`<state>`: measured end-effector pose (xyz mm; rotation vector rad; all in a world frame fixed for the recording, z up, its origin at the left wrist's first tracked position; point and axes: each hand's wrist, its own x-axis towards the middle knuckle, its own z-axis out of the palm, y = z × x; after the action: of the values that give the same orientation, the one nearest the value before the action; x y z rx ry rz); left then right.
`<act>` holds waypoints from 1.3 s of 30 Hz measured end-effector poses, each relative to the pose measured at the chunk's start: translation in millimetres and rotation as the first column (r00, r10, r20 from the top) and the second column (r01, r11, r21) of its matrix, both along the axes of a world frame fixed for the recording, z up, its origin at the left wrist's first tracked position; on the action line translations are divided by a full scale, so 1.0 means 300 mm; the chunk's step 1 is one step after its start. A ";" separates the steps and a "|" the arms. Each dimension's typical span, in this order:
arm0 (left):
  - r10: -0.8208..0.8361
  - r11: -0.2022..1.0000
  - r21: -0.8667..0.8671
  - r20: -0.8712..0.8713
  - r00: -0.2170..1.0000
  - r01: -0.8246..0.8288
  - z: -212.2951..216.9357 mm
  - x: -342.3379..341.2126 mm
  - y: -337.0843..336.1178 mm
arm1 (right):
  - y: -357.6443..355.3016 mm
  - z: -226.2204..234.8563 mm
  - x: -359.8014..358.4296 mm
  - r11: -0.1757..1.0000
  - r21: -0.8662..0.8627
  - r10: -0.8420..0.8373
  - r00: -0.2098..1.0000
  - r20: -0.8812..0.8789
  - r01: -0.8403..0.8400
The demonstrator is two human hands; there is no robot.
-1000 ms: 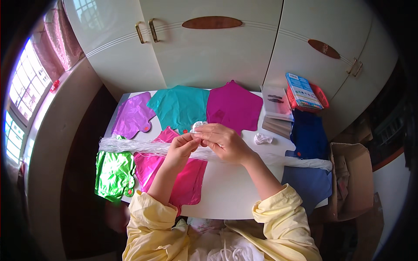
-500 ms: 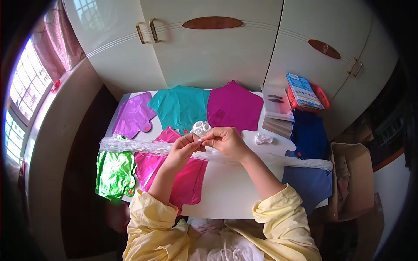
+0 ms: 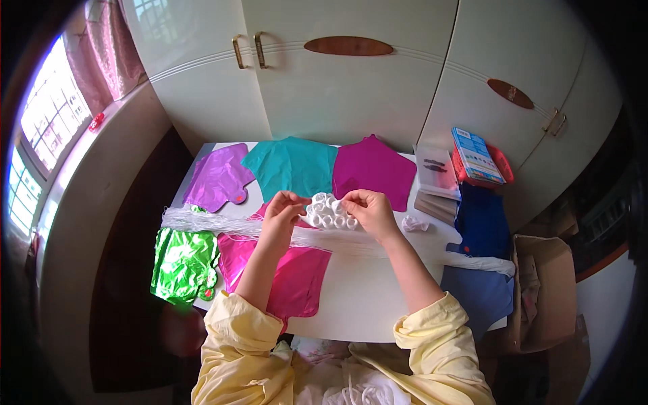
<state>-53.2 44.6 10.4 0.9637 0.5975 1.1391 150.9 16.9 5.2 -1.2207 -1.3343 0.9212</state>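
Note:
Between my hands is a white piece covered with rows of small rings (image 3: 327, 212), held up above the middle of the table. My left hand (image 3: 285, 214) has its fingers closed at the piece's left edge, and my right hand (image 3: 371, 210) pinches its upper right edge. Beneath them a long bundle of white strings (image 3: 209, 222) stretches across the table from left to right. Flat, shiny pouches that look like deflated foil balloons lie around: pink (image 3: 297, 277), green (image 3: 182, 263), purple (image 3: 217, 177), teal (image 3: 290, 165) and magenta (image 3: 374, 172).
A small crumpled white piece (image 3: 414, 223) lies right of my hand. Dark blue (image 3: 482, 219) and grey-blue (image 3: 476, 297) pouches are at the right. Behind stand a clear box (image 3: 433, 172) and a red basket (image 3: 501, 164) with blue packets. A cardboard box (image 3: 557, 270) stands beside the table.
My hands have moved apart from a close pinch over the strings. The ringed white piece, mostly hidden before, now shows spread between them. The whole view has shifted slightly.

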 end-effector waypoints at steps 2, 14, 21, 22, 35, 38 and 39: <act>0.066 0.997 -0.039 0.022 0.998 -0.065 -0.004 -0.023 0.017 | 0.032 -0.015 -0.005 0.999 -0.015 -0.037 0.974 0.222 0.041; 0.069 0.995 0.090 -0.180 0.981 -0.054 0.001 -0.019 0.000 | 0.104 -0.045 -0.089 0.987 -0.056 -0.088 0.796 0.599 0.151; 0.074 0.992 0.115 -0.186 0.980 -0.053 0.004 -0.019 -0.004 | 0.102 -0.072 -0.110 0.982 0.060 -0.170 0.698 0.696 0.179; 0.078 0.990 0.128 -0.186 0.979 -0.055 0.003 -0.015 -0.004 | 0.104 -0.084 -0.106 0.980 0.087 -0.188 0.686 0.702 0.180; 0.510 0.651 0.686 -0.712 0.482 0.325 -0.038 0.002 -0.030 | -0.113 0.013 -0.077 0.956 0.291 -0.174 0.746 0.643 -0.028; 0.428 0.708 0.605 -0.778 0.460 0.364 -0.031 -0.002 -0.036 | -0.182 -0.020 -0.081 0.974 0.221 -0.108 0.751 0.651 -0.051; 0.382 0.732 0.557 -0.812 0.441 0.392 -0.009 -0.002 -0.047 | -0.194 -0.038 -0.082 0.970 0.241 -0.120 0.776 0.619 -0.042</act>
<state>-53.7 30.5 7.7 2.3476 1.0534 0.7091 126.2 -41.4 -6.3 -1.4155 -1.8775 0.2833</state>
